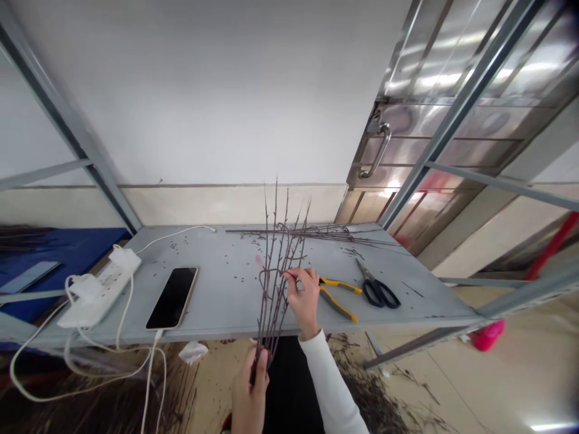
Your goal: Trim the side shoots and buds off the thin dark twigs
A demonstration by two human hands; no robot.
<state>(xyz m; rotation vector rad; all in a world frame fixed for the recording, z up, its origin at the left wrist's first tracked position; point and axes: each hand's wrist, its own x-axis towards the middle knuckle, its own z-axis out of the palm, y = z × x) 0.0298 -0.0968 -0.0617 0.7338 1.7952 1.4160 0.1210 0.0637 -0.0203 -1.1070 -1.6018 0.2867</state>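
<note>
A bundle of thin dark twigs (277,265) stands upright in front of me, fanning out toward the top. My left hand (253,380) is closed round its lower ends, just below the shelf's front edge. Higher up, my right hand (304,298) pinches a bent twig (268,272) that curves across the bundle. Yellow-handled pliers (339,295) lie just right of my right hand, their jaws partly hidden by it. Dark-handled scissors (377,286) rest beyond the pliers. More twigs (325,232) lie across the back of the shelf.
The grey metal shelf (217,301) holds a phone (172,298) on a charging cable and a white power strip (102,289) with plugs. Shelf posts (461,111) rise on both sides. Twig litter (375,392) covers part of the floor. A metal door (425,126) stands at right.
</note>
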